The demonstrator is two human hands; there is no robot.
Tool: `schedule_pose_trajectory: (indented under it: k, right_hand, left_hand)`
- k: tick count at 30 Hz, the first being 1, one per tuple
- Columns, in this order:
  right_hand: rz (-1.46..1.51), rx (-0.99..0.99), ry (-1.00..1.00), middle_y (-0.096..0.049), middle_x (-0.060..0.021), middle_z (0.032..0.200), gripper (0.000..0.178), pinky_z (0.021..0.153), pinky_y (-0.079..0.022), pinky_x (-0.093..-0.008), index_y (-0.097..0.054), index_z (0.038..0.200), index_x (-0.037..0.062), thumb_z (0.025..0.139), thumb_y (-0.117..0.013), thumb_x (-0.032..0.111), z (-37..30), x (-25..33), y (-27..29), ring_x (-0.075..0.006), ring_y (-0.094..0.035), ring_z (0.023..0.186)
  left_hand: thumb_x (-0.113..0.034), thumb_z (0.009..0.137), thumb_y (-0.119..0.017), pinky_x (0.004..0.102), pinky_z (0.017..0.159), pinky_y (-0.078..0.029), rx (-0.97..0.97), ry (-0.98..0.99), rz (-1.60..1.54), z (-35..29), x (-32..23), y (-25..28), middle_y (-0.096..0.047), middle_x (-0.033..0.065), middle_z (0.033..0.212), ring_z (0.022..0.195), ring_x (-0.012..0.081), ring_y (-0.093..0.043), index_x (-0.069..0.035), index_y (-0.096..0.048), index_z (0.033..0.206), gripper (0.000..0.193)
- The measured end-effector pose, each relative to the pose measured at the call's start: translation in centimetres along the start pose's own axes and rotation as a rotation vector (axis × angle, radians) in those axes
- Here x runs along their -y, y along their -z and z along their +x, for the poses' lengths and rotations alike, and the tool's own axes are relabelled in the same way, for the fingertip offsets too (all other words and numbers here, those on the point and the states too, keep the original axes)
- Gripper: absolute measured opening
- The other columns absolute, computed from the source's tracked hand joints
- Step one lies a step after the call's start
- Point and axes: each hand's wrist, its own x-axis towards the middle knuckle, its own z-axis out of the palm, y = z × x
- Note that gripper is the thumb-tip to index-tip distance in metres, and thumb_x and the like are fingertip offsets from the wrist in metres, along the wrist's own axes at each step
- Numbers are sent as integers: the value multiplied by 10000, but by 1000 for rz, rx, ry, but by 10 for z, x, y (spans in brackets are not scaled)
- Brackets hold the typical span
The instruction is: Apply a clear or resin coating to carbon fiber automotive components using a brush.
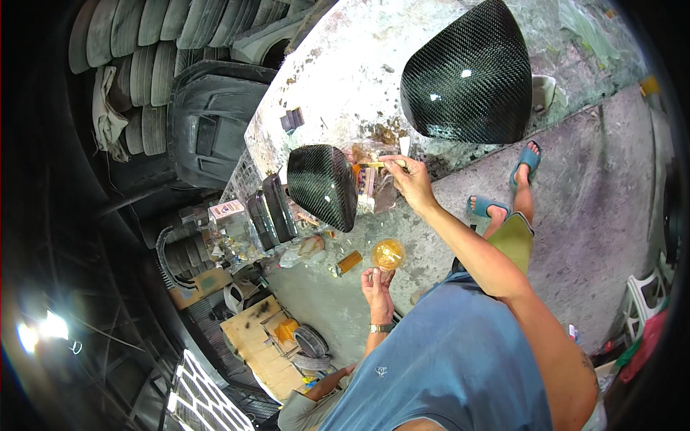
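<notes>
In my right hand [411, 183] is a thin brush [379, 164], its handle pinched between thumb and fingers. The orange-looking brush end meets the right edge of a smaller glossy black carbon-fibre shell [320, 185]; whether it touches cannot be made out. Lower down, my left hand [378, 287] is closed around the base of a round clear cup [389, 253] of amber liquid. A larger glossy carbon-weave shell [471, 75] stands beyond my right hand, at the far right of the stained worktable [330, 72].
Two dark long parts [272, 212] and a small dark block [292, 119] lie near the smaller shell. Stacked tyres [154, 72] and a black car panel [215, 122] stand at the left. Another person [316, 402] is low at the bottom. A white plastic chair [647, 298] stands right.
</notes>
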Motion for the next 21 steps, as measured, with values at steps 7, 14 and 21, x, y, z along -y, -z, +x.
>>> schedule_pose_trajectory:
  k: [7, 14, 21]
  right_hand:
    - [-271, -29, 72, -615, 31, 797, 186, 545, -388, -191, -674, 1072, 60, 929, -598, 150, -51, 12, -5, -20, -466, 643]
    - [-1, 192, -112, -622, 15, 778, 182, 406, -279, -168, -661, 1082, 96, 942, -572, 171, -48, 15, 10, -6, -371, 482]
    - [-116, -48, -13, -613, 18, 774, 202, 452, -347, -205, -669, 1051, 28, 925, -601, 171, -13, -19, 4, -18, -437, 543]
  left_hand:
    - [-222, 935, -592, 404, 899, -518, 4, 18, -9, 1, 0, -2, -603, 66, 1016, 964, 200, -625, -94, -459, 1015, 202]
    - [-189, 932, -596, 403, 898, -520, 4, 21, -28, 1, 2, 3, -604, 62, 1004, 971, 210, -631, -97, -455, 1006, 184]
    - [-189, 934, -593, 409, 909, -517, 14, 24, -16, -2, 1, 1, -604, 69, 1001, 984, 224, -630, -99, -451, 1019, 188]
